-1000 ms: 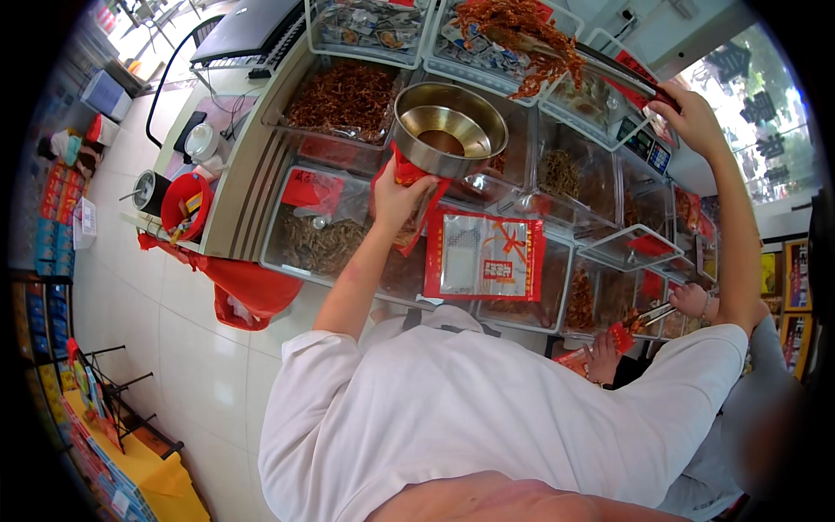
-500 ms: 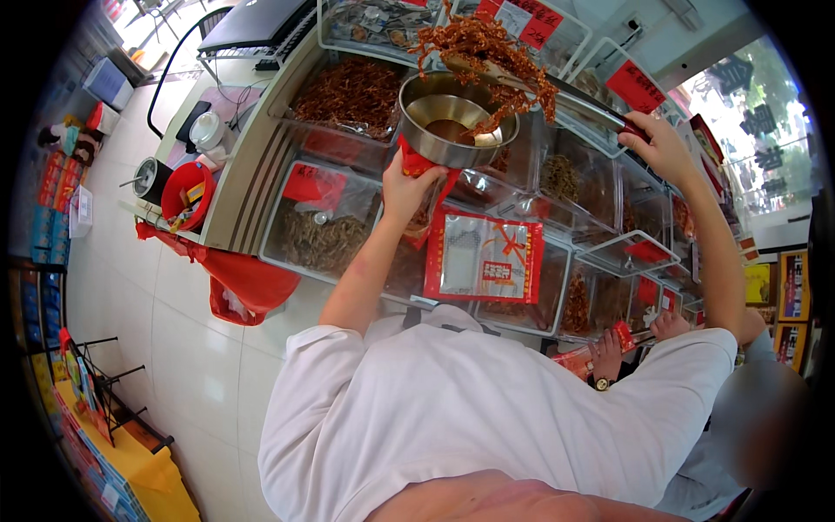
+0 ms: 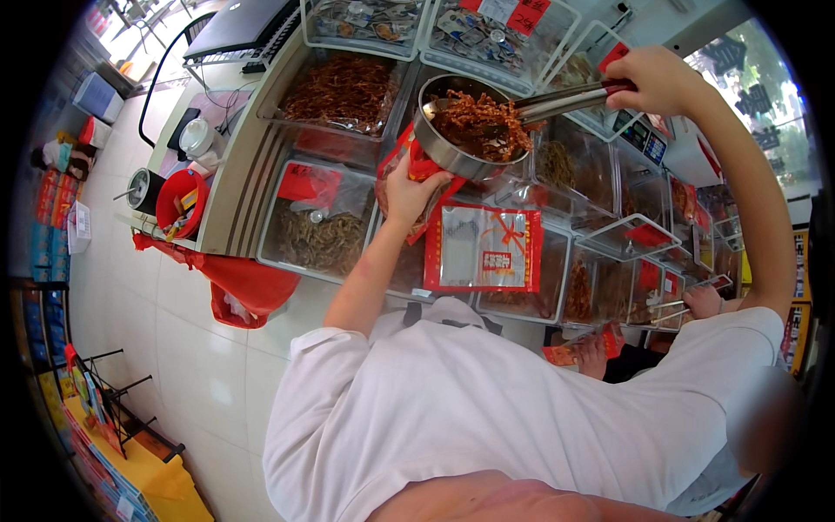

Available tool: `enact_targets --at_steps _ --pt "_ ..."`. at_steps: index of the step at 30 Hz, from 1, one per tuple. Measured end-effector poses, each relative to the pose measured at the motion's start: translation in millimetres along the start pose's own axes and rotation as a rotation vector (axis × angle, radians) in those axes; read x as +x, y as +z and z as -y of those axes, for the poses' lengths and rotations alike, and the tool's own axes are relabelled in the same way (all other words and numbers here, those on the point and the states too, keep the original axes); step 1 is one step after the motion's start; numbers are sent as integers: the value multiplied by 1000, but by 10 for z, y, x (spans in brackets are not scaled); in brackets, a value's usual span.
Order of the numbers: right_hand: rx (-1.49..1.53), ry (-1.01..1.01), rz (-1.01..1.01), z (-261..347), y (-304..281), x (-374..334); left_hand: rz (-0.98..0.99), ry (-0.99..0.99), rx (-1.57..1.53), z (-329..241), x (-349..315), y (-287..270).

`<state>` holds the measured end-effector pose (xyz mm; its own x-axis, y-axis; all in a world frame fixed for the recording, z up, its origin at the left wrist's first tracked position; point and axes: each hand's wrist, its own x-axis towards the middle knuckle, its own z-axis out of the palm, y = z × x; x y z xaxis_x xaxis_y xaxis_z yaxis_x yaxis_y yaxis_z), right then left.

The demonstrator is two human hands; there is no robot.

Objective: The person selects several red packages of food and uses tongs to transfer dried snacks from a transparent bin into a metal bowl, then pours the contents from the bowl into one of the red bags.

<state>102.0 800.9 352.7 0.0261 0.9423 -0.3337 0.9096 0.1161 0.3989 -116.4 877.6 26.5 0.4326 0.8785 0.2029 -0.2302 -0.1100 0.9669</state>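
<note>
My left hand (image 3: pixel 411 193) is closed round the neck of a red-and-clear plastic pouch (image 3: pixel 390 180), with a wide steel funnel (image 3: pixel 465 163) seated at its mouth. Reddish-brown dried food strips (image 3: pixel 478 115) are heaped inside the funnel. From the right, my right hand (image 3: pixel 661 80) grips metal tongs (image 3: pixel 570 102) by their dark red end; their tips reach into the strips. The funnel hides the pouch's opening. Just below it, a flat red-bordered pouch (image 3: pixel 484 250) lies on the bin lids.
Clear bins surround my hands: reddish strips (image 3: pixel 341 94) at left, pale dried pieces (image 3: pixel 317 230) nearer, small wrapped packets (image 3: pixel 477 42) behind. At right, a co-worker's hand (image 3: pixel 591 355) holds a red pouch, the other (image 3: pixel 703 302) tongs. A red bucket (image 3: pixel 181 202) stands left.
My right hand has brought the tongs and their clump of strips down into the funnel, which now tilts a little. At right, the co-worker's hand with tongs has moved away from the red pouch.
</note>
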Motion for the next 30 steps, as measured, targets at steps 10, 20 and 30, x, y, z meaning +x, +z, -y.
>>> enact_targets --at_steps 10,20,30 --pt "-336 6 350 886 -743 481 -53 -30 -163 195 -146 -84" --pt "-699 -103 -246 733 -979 43 -169 -4 -146 196 -193 -146" --pt "-839 -487 -693 995 -434 502 -312 47 -73 83 -282 -213"
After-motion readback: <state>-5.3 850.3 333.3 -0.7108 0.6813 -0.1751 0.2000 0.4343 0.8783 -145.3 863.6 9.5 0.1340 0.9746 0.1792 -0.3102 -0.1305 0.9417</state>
